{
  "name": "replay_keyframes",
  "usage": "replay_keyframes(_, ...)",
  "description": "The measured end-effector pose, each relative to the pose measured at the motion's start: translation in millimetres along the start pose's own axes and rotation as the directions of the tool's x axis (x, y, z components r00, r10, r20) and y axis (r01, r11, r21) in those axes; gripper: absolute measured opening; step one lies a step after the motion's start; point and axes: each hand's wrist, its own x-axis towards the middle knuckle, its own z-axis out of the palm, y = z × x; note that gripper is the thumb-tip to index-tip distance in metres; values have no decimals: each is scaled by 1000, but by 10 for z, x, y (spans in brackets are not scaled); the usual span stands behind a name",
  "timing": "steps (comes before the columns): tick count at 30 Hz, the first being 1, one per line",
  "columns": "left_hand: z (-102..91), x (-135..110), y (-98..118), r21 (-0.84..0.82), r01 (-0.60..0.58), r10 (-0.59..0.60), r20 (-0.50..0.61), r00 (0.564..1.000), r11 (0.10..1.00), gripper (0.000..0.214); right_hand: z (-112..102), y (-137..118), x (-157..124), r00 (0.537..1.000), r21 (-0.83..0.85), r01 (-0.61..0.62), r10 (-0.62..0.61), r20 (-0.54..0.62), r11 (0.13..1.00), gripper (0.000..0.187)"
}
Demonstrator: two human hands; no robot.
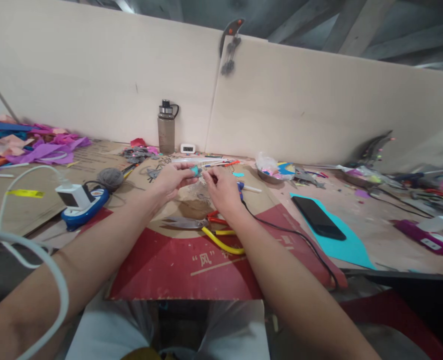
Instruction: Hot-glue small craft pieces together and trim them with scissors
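Note:
My left hand [171, 181] and my right hand [223, 190] meet over the middle of a cardboard sheet [191, 260] on the workbench. The left fingers pinch a small teal piece [195, 171]. The right fingers are curled close to it, pinched on something too small to make out. Between the hands lies a bit of clear, glinting material [199, 189]. Just in front of my hands lie scissors with yellow handles [202, 229] and a red-handled tool [216, 218].
A black phone [318, 217] lies on a cyan sheet at the right. A blue-and-white device with a charger [79, 202] and white cable is at the left. A water bottle [166, 127] stands against the back board. Paper scraps [30, 145] and tools litter both sides.

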Motion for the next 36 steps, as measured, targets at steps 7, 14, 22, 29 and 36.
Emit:
replay_keyframes(7, -18, -26, 32, 60, -19, 20, -12, 1000, 998, 15, -1, 15, -1, 1000, 94, -23, 23, -9, 995, 10)
replay_keyframes(14, -17, -42, 6, 222, -111, 105, 37, 994, 969, 17, -33, 18, 11, 999, 23, -9, 10, -50, 1000, 14)
replay_keyframes(22, 41, -90, -2, 299, -186, 163, 101, 981, 936, 21, -44, 13, 22, 997, -38, -69, 69, -18, 997, 27)
replay_keyframes(29, 58, -125, 7, 363, -225, 156, 207, 966, 904, 19, -52, -7, 27, 994, -23, -102, 103, 39, 995, 29)
replay_keyframes(36, 74, -143, 7, 366, -216, 148, 207, 967, 905, 12, -56, -8, 27, 993, -13, -106, 106, 44, 994, 38)
